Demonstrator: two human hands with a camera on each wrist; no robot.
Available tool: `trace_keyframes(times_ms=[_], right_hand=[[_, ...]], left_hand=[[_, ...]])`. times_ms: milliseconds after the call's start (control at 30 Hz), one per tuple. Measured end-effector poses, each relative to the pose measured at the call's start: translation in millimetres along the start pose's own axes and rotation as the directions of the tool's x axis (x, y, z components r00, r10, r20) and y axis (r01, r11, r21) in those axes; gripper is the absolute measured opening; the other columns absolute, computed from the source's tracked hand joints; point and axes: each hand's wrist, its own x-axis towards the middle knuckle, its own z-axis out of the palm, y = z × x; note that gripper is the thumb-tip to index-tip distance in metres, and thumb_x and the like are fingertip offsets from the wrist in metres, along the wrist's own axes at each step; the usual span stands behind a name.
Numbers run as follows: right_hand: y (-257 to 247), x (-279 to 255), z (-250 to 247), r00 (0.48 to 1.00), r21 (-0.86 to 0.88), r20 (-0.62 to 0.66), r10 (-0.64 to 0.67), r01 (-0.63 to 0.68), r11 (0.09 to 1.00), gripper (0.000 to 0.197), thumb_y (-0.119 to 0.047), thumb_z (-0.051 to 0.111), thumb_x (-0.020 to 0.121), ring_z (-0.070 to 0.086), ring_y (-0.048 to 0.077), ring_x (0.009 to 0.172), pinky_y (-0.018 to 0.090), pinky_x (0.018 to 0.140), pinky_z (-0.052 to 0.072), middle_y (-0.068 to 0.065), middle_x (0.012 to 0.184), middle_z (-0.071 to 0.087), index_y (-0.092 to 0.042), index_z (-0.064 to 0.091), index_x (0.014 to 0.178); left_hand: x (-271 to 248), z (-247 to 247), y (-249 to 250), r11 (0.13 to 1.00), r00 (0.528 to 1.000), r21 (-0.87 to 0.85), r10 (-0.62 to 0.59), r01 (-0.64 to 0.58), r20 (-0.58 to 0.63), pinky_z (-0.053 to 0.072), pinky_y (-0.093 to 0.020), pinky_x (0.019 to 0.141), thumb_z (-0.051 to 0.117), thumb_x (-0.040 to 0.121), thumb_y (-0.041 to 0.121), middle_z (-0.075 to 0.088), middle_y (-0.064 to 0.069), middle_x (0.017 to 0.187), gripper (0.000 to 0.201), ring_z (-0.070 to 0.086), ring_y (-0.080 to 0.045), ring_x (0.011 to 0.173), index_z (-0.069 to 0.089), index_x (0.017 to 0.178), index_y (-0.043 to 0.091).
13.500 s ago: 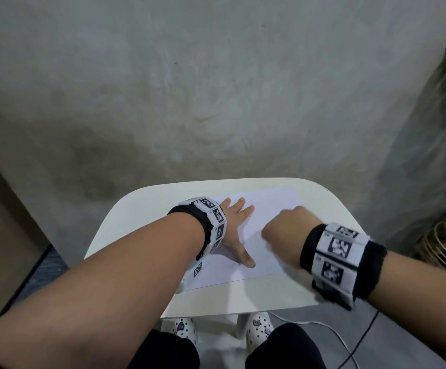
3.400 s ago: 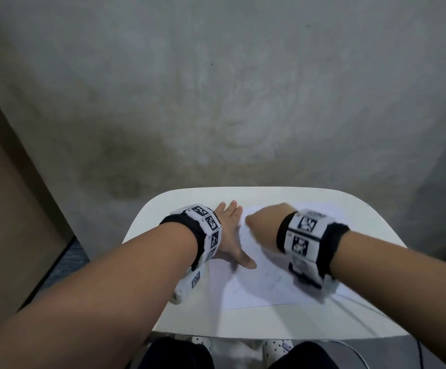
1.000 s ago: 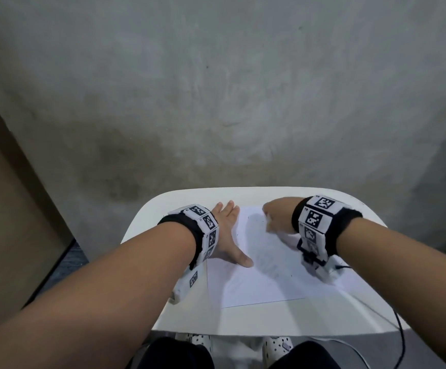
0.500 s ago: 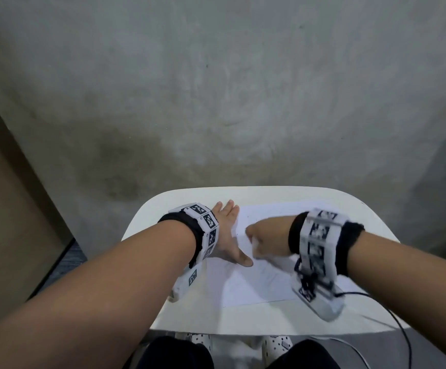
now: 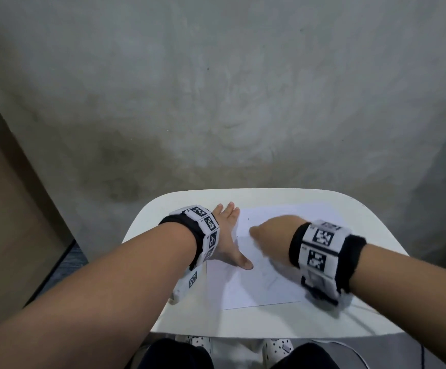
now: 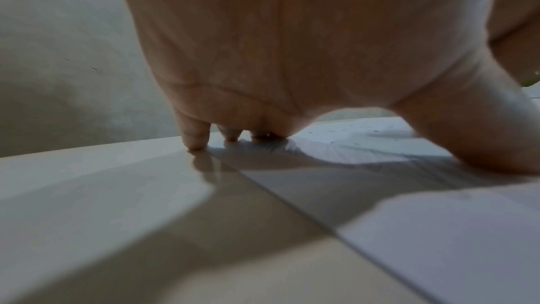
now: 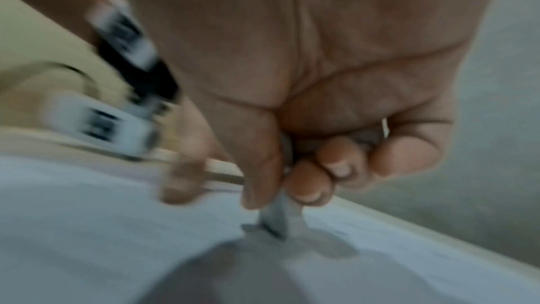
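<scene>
One white sheet of paper [image 5: 267,286] lay flat on the small pale surface [image 5: 243,323], with faint pencil lines across its middle. On it stood the lower end of a small grey eraser [image 7: 280,219], pinched between the thumb and curled fingers of the right hand [image 5: 272,230] over the sheet's far half; blur hid finer detail. At the sheet's left edge the left hand [image 5: 226,235] pressed down flat, fingers [image 6: 194,135] straight, thumb on the paper, little finger on the bare surface. Both wrists wore marker bands [image 5: 320,249]. A grey wall [image 5: 216,102] rose just behind the surface
</scene>
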Motion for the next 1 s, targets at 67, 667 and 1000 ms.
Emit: trace_keyframes(times_ms=[67,667,1000], right_hand=[[-8,-4,0,0.996,0.106,0.054,-0.073,0.067,0.992,0.009,-0.017,0.053,0.092,0.052,0.022,0.082,0.026,0.059,0.038,-0.002,0.08,0.053,-0.016,0.049,0.101],[13,46,-15,1.0,0.092,0.007,-0.023,0.022,0.995,0.033,-0.022,0.056,0.093,0.059,0.025,0.109,0.029,0.088,0.045,0.004,0.122,0.061,-0.011,0.053,0.123],[26,49,-29,0.997,0.137,0.002,0.071,-0.071,0.988,0.026,-0.02,0.055,0.09,0.06,0.026,0.092,0.03,0.077,0.047,0.008,0.119,0.064,-0.008,0.06,0.112]], left_hand=[[0,1,0,1.0,1.0,-0.001,0.002,-0.002,-0.008,-0.001,-0.043,0.118,0.064,0.068,0.076,-0.023,-0.001,0.16,0.133,-0.018,-0.023,0.148,-0.018,0.152,0.014],[-4,-5,0,0.999,0.999,0.019,0.032,-0.032,0.008,-0.004,-0.039,0.117,0.062,0.07,0.076,-0.024,-0.001,0.159,0.13,-0.02,-0.021,0.147,-0.017,0.152,0.014],[-5,-6,-1,0.999,0.999,0.022,0.028,-0.029,0.032,-0.003,-0.041,0.118,0.062,0.069,0.079,-0.025,0.0,0.159,0.131,-0.019,-0.021,0.147,-0.018,0.152,0.015]])
